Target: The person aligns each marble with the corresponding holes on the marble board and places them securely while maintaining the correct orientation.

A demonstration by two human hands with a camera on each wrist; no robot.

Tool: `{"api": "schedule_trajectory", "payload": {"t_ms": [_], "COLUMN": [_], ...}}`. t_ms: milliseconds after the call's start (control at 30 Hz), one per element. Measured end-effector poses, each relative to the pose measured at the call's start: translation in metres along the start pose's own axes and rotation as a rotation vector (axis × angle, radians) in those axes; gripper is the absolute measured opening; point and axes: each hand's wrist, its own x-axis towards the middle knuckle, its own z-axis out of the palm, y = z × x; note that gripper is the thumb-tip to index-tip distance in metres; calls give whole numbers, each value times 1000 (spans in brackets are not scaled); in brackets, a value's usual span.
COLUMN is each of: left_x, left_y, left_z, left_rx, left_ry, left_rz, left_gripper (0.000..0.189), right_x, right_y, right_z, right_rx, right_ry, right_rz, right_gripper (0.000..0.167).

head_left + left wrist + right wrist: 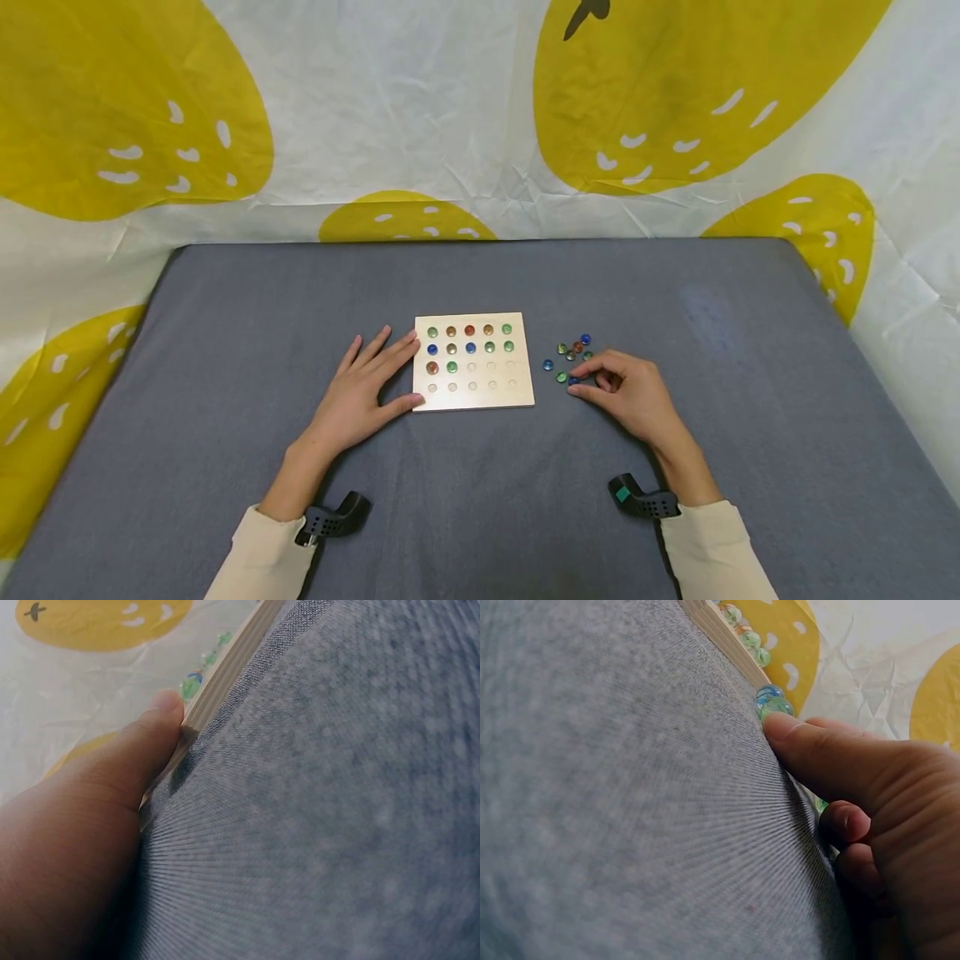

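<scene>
A pale wooden board (pixel 474 399) with rows of round hollows lies on the cloth. Glass marbles fill its two far rows, and a red marble (pixel 432 367) and a green marble (pixel 452 367) sit at the left of the third row. My left hand (pixel 362 393) lies with fingers spread, its fingertips and thumb against the board's left edge. Right of the board, my right hand (pixel 633 392) pinches a blue marble (pixel 573 380) between thumb and index finger, low over the cloth. Beside those fingertips lies a green marble (pixel 561 377). In the right wrist view the thumb (pixel 784 727) hides the pinched marble.
Several loose marbles lie just beyond my right hand, among them a blue marble (pixel 586 339) and another blue marble (pixel 547 365) nearer the board. Grey cloth (pixel 480 500) covers the table. A white curtain (pixel 405 100) with yellow shapes hangs behind the far edge.
</scene>
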Motion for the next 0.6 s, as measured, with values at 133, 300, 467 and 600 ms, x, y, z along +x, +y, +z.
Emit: {"api": "schedule_trajectory", "payload": {"t_ms": [133, 300, 467, 600], "left_x": [0, -1, 0, 0], "left_y": [0, 1, 1, 1], "left_z": [0, -1, -1, -1], "left_rx": [0, -2, 0, 2], "left_ry": [2, 0, -3, -11], "left_rz": [-1, -4, -4, -9], "left_gripper": [76, 76, 76, 76], "right_x": [0, 1, 1, 1], "right_y": [1, 2, 2, 2], "right_z": [0, 1, 0, -1], "right_rx": [4, 19, 29, 48], "right_ry": [4, 12, 15, 17], "right_rz": [-18, -40, -47, -42], "right_gripper": [17, 18, 19, 18]}}
